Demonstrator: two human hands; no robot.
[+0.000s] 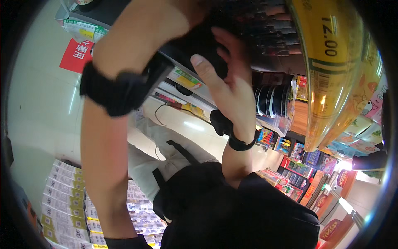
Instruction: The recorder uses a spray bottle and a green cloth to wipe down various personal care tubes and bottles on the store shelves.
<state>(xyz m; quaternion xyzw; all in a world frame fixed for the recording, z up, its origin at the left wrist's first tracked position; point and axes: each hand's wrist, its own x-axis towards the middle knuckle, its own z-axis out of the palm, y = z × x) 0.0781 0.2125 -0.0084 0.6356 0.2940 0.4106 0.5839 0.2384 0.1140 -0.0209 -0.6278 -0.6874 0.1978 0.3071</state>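
At the upper left, my left hand (146,34) reaches over a dark shelf; its fingers are blurred or in shadow, and what they touch cannot be told. A black strap with a dark block (115,90) is around that wrist. My right hand (233,81) is raised at the shelf front, thumb and fingers apart, with nothing visible in it. Another black strap (242,143) circles the right wrist. Beyond the right fingers lie dark, shiny packages (276,28), partly in shadow. Stacked black round containers (273,99) stand right of the right hand.
A shelf edge with price labels (186,79) runs below my hands. A large yellow price tag in a clear holder (329,62) juts in at the right. Packaged goods (62,202) are stacked at the lower left. A thin cable (157,115) hangs near my legs. A red sign (74,56) is at the left.
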